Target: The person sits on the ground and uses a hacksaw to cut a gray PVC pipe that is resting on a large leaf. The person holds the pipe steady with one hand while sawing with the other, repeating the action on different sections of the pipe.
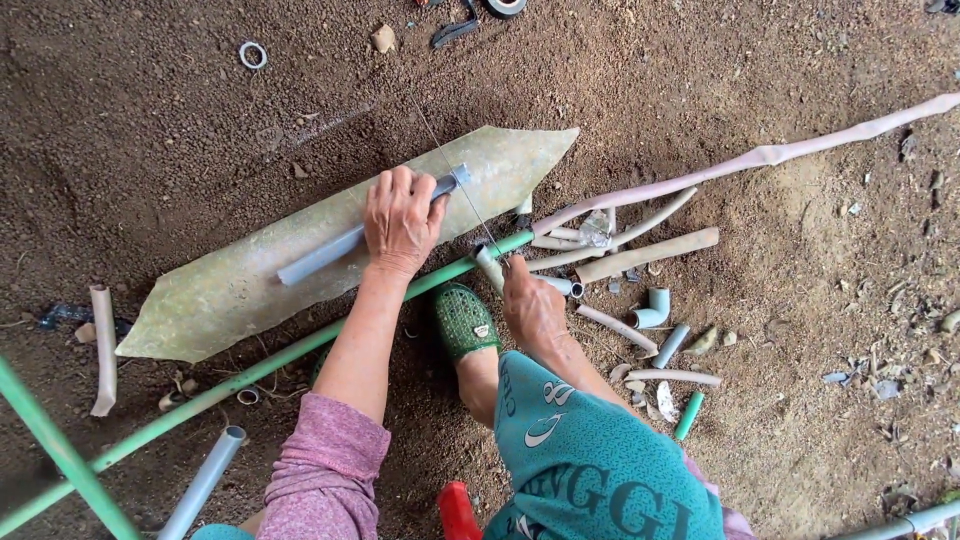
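At frame centre, the left hand (400, 222) presses the grey pipe (330, 252) onto the board (250, 270); the right hand (530, 305) grips the hacksaw (488, 262). Steady, square strokes seem best.

Grey pipe (335, 250) on a mottled pale-green sheet (250, 275) — brown dirt ground (160, 120) around; at six o'clock, pink sleeve (325, 475), teal patterned trousers (590, 465) — green perforated shoe (465, 320).
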